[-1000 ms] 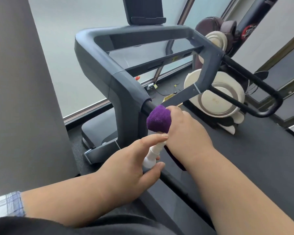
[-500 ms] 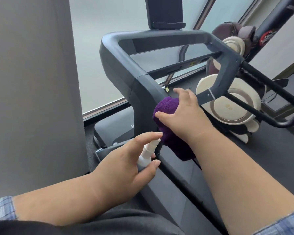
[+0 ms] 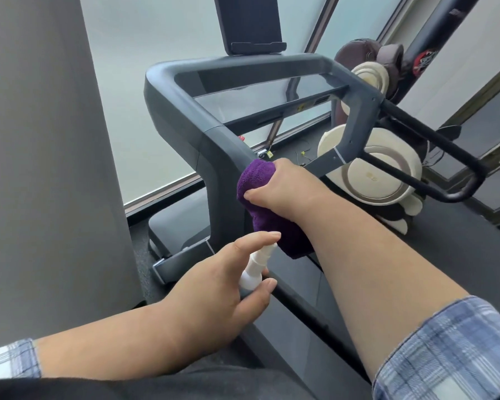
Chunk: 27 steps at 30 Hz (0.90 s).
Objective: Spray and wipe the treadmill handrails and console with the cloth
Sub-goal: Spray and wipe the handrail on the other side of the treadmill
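Observation:
A dark grey treadmill frame (image 3: pixel 185 111) stands ahead, with a black console screen (image 3: pixel 250 24) on top. My right hand (image 3: pixel 283 186) grips a purple cloth (image 3: pixel 260 180) wrapped round the left handrail, just where it leaves the upright. The cloth's loose end hangs down below my wrist. Lower down, my left hand (image 3: pixel 223 287) holds a small white spray bottle (image 3: pixel 257 265), index finger laid over its nozzle. The right handrail (image 3: pixel 433 142) is a black bar looping out to the right.
A grey wall (image 3: pixel 41 168) closes in on the left. Frosted windows (image 3: pixel 156 67) run behind the treadmill. A cream and brown massage chair (image 3: pixel 373 174) sits beyond the right handrail. The black treadmill deck (image 3: pixel 459 255) lies below.
My right hand has slid the cloth up the left handrail towards the upright and closed round it. The view has shifted, so the treadmill sits further right. My left hand keeps the bottle.

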Each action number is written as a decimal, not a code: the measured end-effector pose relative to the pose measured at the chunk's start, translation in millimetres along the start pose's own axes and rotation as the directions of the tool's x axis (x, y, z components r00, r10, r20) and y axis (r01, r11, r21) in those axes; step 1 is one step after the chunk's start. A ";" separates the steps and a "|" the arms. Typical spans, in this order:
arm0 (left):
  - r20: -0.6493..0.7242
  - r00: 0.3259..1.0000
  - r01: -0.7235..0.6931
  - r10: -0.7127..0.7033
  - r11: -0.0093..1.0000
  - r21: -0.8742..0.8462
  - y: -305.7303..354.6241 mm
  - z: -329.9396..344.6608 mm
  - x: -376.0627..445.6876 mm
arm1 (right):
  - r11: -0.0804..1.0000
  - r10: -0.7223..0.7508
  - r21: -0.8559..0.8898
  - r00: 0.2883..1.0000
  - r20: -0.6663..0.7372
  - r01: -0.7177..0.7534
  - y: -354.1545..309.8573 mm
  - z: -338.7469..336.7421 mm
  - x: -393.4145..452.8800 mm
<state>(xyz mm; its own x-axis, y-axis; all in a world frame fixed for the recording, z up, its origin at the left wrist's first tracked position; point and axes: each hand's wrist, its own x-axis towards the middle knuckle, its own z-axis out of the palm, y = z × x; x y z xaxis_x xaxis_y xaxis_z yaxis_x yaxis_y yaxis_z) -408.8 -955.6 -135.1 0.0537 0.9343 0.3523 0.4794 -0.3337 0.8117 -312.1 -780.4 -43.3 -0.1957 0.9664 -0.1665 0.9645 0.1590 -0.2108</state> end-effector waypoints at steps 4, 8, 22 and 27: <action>-0.036 0.999 0.004 -0.004 1.000 0.021 7.4 1.2 -8.3 | 0.998 -0.025 -0.051 0.999 -0.033 0.023 7.2 2.5 -8.6; -0.080 0.997 0.019 -0.014 0.997 0.069 18.0 4.4 -15.1 | 0.995 -0.050 -0.087 0.996 -0.069 0.044 21.8 5.3 -21.4; -0.106 0.994 0.051 -0.037 0.989 0.136 97.9 76.2 -40.2 | 0.998 -0.066 -0.014 0.998 0.005 0.066 115.0 -7.1 -85.0; -0.092 0.995 0.049 -0.035 0.987 0.153 133.0 113.4 -51.5 | 0.997 -0.083 0.005 0.996 0.023 0.083 151.6 -11.1 -111.1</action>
<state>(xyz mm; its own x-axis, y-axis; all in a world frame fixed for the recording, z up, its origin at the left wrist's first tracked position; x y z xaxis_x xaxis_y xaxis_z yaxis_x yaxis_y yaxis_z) -248.5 -1033.9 -98.2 -0.0438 0.9301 0.3646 0.6095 -0.2643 0.7474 -142.1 -861.3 -46.0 -0.2790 0.9451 -0.1703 0.9441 0.2376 -0.2285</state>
